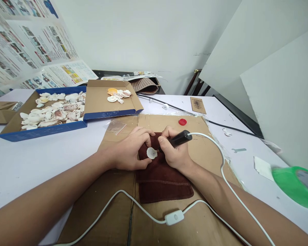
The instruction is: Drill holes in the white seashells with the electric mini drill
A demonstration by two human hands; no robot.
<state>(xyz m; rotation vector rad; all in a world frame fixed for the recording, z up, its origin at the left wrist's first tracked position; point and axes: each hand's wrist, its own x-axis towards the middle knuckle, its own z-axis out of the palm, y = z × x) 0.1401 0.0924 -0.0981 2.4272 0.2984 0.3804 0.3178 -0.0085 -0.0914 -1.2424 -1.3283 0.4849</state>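
Observation:
My left hand pins a small white scallop shell between thumb and fingers on a folded dark brown cloth. The shell lies with its hollow side up. In my right hand is a pen-style electric drill with a black handle, held like a pencil and slanting down to the left. Its thin tip meets the shell, or sits just over it; I cannot tell which. From the back of the handle runs a white cord with an inline switch.
Cardboard lies under the cloth. A blue box of shells stands left, with several shells on its open lid. Around the right side are a red cap, a small wrench, a black cable and a green roll.

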